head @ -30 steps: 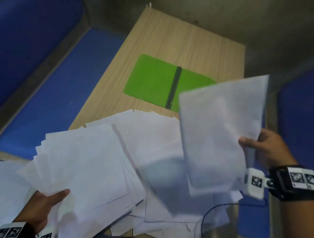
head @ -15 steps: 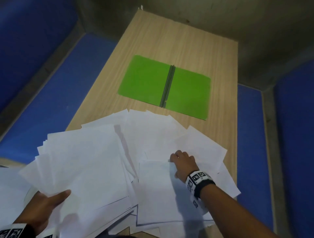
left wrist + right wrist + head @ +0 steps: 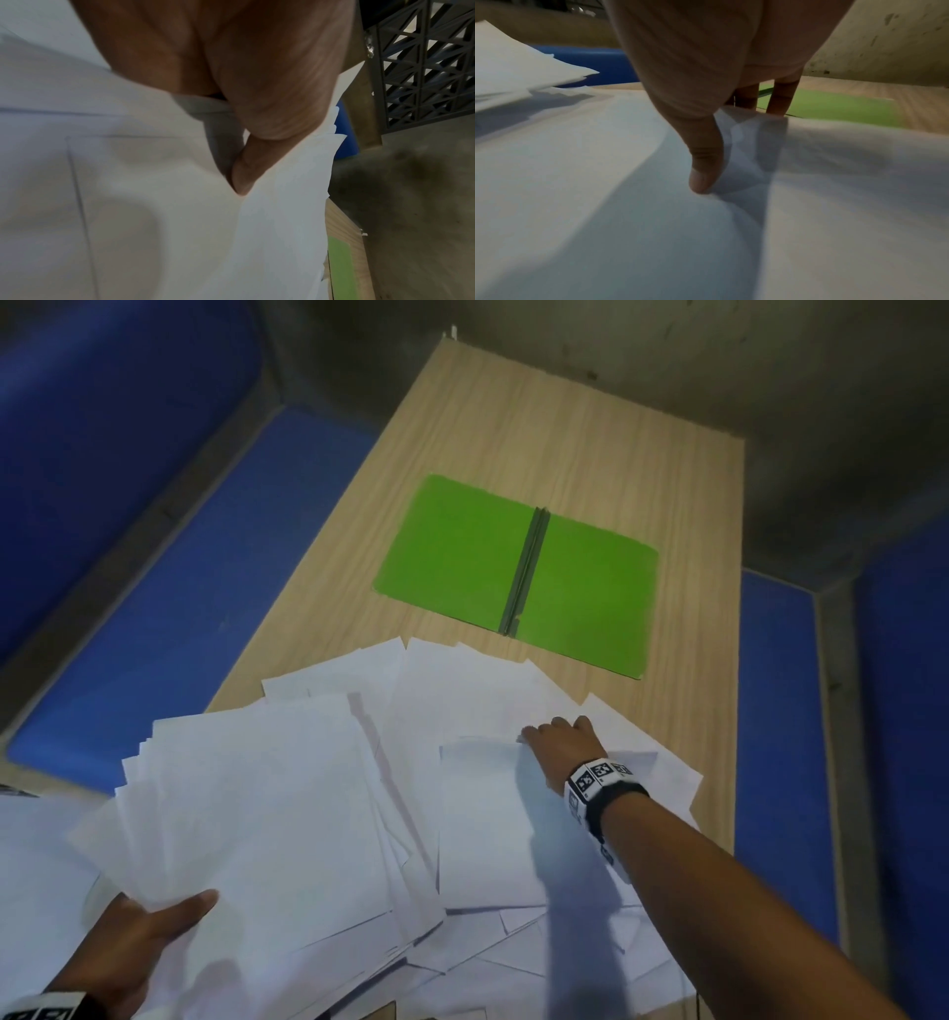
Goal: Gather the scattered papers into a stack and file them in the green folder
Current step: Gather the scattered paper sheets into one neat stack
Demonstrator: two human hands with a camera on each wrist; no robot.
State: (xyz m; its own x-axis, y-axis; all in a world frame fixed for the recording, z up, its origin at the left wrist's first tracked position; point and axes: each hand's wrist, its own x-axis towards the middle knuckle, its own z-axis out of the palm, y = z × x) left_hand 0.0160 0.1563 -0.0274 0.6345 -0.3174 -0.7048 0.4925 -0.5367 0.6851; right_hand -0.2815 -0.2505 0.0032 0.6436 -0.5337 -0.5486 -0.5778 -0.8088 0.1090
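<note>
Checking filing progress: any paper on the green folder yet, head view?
No. The green folder lies open and bare on the table, with the scattered papers all short of its near edge.

A light wood-grain table (image 3: 590, 454) runs away from the viewer, narrowing toward its far edge; a small pale tab (image 3: 452, 333) sticks up at the far left corner; blue padded panels (image 3: 215, 588) lie along its left side and another blue panel (image 3: 775, 711) along its right; grey strips (image 3: 169, 505) separate the blue surfaces; beyond the far edge is a dull grey concrete floor (image 3: 667, 361), stained and marked; in the left wrist view a dark lattice grille (image 3: 424, 67) of triangular openings stands at the upper right, beside a tan upright post (image 3: 367, 101); the right wrist view shows a scuffed beige wall (image 3: 885, 40).
</note>
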